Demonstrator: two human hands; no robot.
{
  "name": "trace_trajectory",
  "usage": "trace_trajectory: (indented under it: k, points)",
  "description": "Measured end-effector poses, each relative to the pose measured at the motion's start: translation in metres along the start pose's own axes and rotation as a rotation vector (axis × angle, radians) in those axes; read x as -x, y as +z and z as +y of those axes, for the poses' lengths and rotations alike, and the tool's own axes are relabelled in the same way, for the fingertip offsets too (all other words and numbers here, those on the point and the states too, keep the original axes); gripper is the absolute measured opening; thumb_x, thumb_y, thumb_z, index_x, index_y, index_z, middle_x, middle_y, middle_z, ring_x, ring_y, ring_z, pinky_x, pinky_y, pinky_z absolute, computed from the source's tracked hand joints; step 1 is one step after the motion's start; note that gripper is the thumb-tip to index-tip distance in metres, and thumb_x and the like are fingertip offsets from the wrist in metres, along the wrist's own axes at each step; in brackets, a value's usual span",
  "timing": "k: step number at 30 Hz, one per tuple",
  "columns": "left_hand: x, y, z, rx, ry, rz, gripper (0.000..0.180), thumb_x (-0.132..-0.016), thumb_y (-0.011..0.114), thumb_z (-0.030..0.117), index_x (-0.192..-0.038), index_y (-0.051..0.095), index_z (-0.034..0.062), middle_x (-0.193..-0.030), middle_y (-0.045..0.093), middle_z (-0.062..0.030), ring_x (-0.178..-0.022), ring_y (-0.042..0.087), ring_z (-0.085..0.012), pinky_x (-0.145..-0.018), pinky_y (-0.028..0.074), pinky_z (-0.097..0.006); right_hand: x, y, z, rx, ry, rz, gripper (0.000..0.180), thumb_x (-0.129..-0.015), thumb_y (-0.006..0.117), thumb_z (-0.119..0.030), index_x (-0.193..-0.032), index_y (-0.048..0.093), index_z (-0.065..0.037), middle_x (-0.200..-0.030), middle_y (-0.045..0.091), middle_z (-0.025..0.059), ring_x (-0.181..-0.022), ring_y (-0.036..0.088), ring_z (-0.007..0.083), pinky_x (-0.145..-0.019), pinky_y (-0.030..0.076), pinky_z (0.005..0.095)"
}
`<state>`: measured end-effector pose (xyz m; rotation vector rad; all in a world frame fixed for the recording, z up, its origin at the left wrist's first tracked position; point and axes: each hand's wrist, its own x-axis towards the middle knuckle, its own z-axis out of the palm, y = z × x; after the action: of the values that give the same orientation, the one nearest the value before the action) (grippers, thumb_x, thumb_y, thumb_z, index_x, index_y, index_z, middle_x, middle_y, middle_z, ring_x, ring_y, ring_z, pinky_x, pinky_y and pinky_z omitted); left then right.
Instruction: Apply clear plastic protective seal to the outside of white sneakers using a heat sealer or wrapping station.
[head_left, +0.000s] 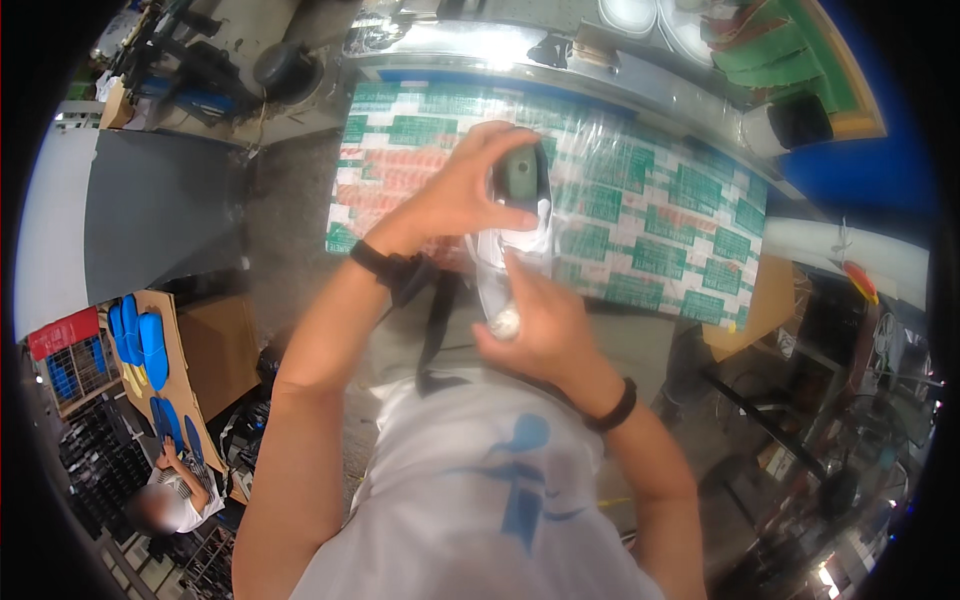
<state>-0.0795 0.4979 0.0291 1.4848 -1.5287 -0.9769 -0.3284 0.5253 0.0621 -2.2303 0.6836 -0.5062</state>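
Table (640, 215): green, red and white block pattern under clear film. Shoe (520, 215): white with grey-green insole. Insoles (150, 340), blue; wristbands (612, 408), black.

Both bare forearms are rising from the lower edge and meeting at chest height. The left hand (465, 190) is curling its fingers over the top, thumb pointing right. The right hand (540, 325) is closing below it, knuckles upward, wrist bent inward.
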Motion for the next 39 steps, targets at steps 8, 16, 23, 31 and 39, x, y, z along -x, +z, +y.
trace_trajectory:
  k: [8,16,23,31,39]
  points:
    - [-0.001,-0.002,-0.001,0.012,-0.03,-0.01,0.105,-0.073,0.104,0.039,-0.164,0.054,0.0229,-0.169,0.041,-0.0148,-0.159,0.04,-0.039,-0.127,0.041,-0.053,0.054,-0.05,-0.005,-0.27,0.177,-0.207,0.088,-0.08,0.089,-0.03,-0.154,0.058,0.008,-0.11,0.076,0.0233,-0.098,0.075,0.0426,-0.089,0.061,0.048]
    - [0.0,0.001,0.002,0.025,-0.001,0.012,0.101,-0.076,0.101,0.03,-0.165,0.054,0.0197,-0.167,0.044,-0.0159,-0.158,0.042,-0.038,-0.132,0.037,-0.052,0.027,0.006,-0.022,-0.242,0.055,-0.143,0.091,-0.082,0.087,-0.032,-0.159,0.054,0.005,-0.115,0.075,0.0256,-0.101,0.074,0.0447,-0.093,0.06,0.0491]
    - [-0.001,0.002,0.008,-0.016,-0.002,-0.016,0.101,-0.078,0.1,0.025,-0.167,0.053,0.0178,-0.168,0.044,-0.0176,-0.161,0.04,-0.0371,-0.134,0.034,-0.049,0.077,-0.061,0.004,-0.238,0.219,-0.338,0.093,-0.082,0.088,-0.037,-0.156,0.055,0.008,-0.109,0.073,0.0233,-0.1,0.072,0.0421,-0.087,0.059,0.0504]
    - [0.004,0.028,0.026,-0.057,-0.067,0.109,0.108,-0.078,0.1,0.028,-0.17,0.046,0.013,-0.177,0.036,-0.0254,-0.169,0.028,-0.0422,-0.136,0.029,-0.052,0.016,-0.03,0.024,0.196,-0.107,0.008,0.101,-0.076,0.09,-0.038,-0.155,0.052,0.012,-0.089,0.065,0.0137,-0.082,0.066,0.0329,-0.071,0.053,0.0463]
    - [-0.001,0.037,0.027,-0.045,-0.028,0.037,0.105,-0.078,0.098,0.028,-0.17,0.048,0.0168,-0.178,0.036,-0.0255,-0.167,0.033,-0.0431,-0.135,0.029,-0.052,0.044,-0.06,0.014,0.274,-0.057,-0.074,0.098,-0.077,0.09,-0.042,-0.15,0.056,0.015,-0.093,0.066,0.0154,-0.083,0.067,0.0324,-0.077,0.056,0.0465]
